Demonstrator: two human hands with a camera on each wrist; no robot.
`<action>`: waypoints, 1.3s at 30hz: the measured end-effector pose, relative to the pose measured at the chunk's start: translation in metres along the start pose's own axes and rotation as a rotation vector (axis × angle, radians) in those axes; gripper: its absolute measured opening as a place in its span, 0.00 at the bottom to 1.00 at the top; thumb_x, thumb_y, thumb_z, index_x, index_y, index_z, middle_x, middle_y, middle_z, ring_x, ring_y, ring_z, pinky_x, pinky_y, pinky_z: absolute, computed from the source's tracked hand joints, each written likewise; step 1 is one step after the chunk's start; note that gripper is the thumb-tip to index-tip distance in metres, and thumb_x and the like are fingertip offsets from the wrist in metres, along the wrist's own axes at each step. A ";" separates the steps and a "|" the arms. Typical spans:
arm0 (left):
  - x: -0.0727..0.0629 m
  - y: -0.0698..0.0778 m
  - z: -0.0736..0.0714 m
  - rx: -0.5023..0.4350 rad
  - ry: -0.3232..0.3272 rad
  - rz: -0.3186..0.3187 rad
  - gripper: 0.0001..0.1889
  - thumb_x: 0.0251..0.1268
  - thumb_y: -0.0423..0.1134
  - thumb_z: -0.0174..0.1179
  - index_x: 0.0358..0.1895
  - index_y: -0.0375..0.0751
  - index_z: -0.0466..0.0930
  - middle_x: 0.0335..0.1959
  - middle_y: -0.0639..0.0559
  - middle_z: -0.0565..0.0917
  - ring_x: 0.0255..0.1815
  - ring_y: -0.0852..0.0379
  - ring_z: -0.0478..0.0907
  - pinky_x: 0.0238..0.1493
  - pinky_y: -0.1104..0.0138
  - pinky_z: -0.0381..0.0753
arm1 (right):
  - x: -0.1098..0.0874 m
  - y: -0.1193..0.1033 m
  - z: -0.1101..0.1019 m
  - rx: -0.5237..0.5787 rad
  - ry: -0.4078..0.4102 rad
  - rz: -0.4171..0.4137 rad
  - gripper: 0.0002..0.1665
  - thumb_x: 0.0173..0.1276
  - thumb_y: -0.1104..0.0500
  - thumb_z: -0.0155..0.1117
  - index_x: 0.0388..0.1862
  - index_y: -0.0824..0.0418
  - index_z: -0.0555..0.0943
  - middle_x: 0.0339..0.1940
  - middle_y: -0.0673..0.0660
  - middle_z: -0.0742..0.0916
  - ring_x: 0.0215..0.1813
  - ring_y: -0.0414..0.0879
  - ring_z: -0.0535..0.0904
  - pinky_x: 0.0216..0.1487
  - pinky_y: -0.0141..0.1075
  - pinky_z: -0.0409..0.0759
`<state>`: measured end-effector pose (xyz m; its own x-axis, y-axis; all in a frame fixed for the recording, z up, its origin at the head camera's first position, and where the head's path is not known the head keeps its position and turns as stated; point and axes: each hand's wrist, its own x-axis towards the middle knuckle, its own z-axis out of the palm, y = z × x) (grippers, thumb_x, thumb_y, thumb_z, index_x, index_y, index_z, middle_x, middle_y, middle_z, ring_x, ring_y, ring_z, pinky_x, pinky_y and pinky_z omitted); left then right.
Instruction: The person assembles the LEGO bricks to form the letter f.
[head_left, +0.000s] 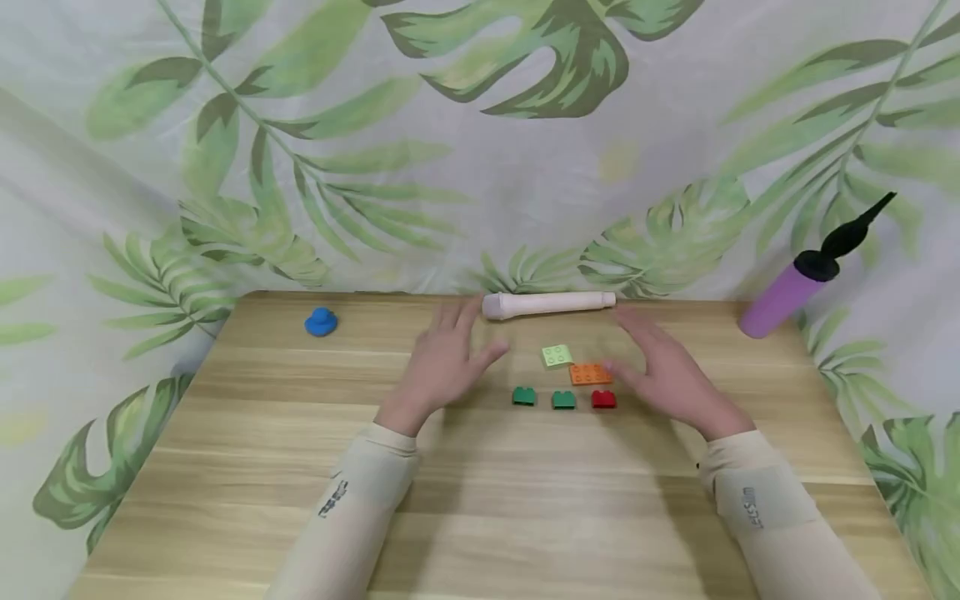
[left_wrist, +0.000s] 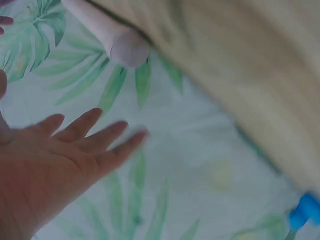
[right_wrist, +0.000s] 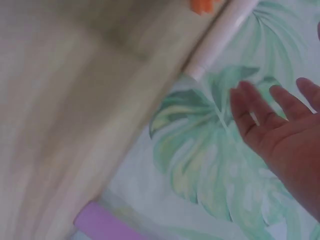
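Note:
My left hand (head_left: 447, 358) hovers over the table with fingers spread, holding nothing, left of a group of toy bricks. On the other side, my right hand (head_left: 671, 371) is extended too, its thumb near the orange brick (head_left: 590, 374); whether they touch I cannot tell. A light green brick (head_left: 557, 357) lies beside the orange one. Nearer to me, a green brick (head_left: 524, 397), a second green brick (head_left: 563, 401) and a red brick (head_left: 603, 400) form a row. Behind the bricks lies a pale pink microphone (head_left: 551, 305), close to the fingertips of both hands.
A small blue hat-shaped piece (head_left: 321, 322) sits at the table's back left. At the back right stands a purple hand pump (head_left: 783, 300) with a black top, tilted in the view. A leaf-patterned cloth (head_left: 525, 183) hangs behind the wooden table (head_left: 555, 533).

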<state>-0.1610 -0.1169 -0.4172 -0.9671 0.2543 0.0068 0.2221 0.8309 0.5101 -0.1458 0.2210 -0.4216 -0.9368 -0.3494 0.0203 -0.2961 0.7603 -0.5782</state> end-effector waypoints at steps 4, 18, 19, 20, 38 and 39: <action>0.001 -0.003 0.016 -0.178 -0.011 0.005 0.41 0.77 0.56 0.63 0.84 0.43 0.58 0.78 0.37 0.70 0.77 0.37 0.70 0.74 0.43 0.72 | -0.006 0.007 0.017 0.064 -0.008 0.001 0.43 0.78 0.51 0.69 0.84 0.61 0.62 0.84 0.64 0.67 0.69 0.65 0.79 0.68 0.62 0.77; 0.001 0.002 0.059 -0.245 -0.229 -0.020 0.23 0.73 0.37 0.69 0.68 0.39 0.79 0.56 0.45 0.88 0.56 0.50 0.86 0.60 0.55 0.84 | -0.010 0.008 0.038 0.028 -0.079 0.013 0.31 0.74 0.57 0.72 0.73 0.62 0.78 0.59 0.60 0.87 0.53 0.54 0.82 0.59 0.55 0.80; 0.001 0.002 0.060 -0.239 -0.235 -0.012 0.23 0.73 0.37 0.69 0.67 0.39 0.79 0.56 0.46 0.88 0.55 0.51 0.86 0.60 0.55 0.84 | -0.010 0.008 0.039 0.028 -0.083 0.015 0.30 0.74 0.57 0.72 0.72 0.62 0.78 0.58 0.60 0.87 0.53 0.53 0.83 0.59 0.55 0.80; 0.001 0.002 0.061 -0.231 -0.236 -0.005 0.23 0.72 0.37 0.70 0.67 0.40 0.80 0.55 0.47 0.88 0.55 0.51 0.86 0.60 0.56 0.84 | -0.010 0.008 0.040 0.031 -0.088 0.015 0.30 0.74 0.58 0.72 0.72 0.63 0.78 0.57 0.59 0.88 0.53 0.53 0.83 0.59 0.55 0.81; -0.002 0.010 0.065 -0.175 -0.228 0.028 0.27 0.70 0.36 0.72 0.70 0.42 0.76 0.49 0.51 0.90 0.56 0.51 0.86 0.66 0.54 0.81 | -0.009 0.018 0.048 -0.016 -0.151 -0.016 0.23 0.75 0.60 0.71 0.66 0.65 0.82 0.53 0.57 0.91 0.57 0.54 0.87 0.63 0.57 0.81; -0.003 0.011 0.064 -0.176 -0.229 0.029 0.28 0.69 0.36 0.72 0.70 0.42 0.76 0.49 0.51 0.90 0.56 0.51 0.86 0.66 0.54 0.81 | -0.009 0.018 0.048 -0.025 -0.148 -0.018 0.23 0.75 0.60 0.71 0.66 0.64 0.82 0.54 0.57 0.90 0.58 0.55 0.87 0.63 0.57 0.81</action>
<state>-0.1479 -0.0768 -0.4671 -0.9032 0.3982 -0.1605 0.2046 0.7279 0.6545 -0.1337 0.2113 -0.4714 -0.8940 -0.4389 -0.0908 -0.3192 0.7657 -0.5585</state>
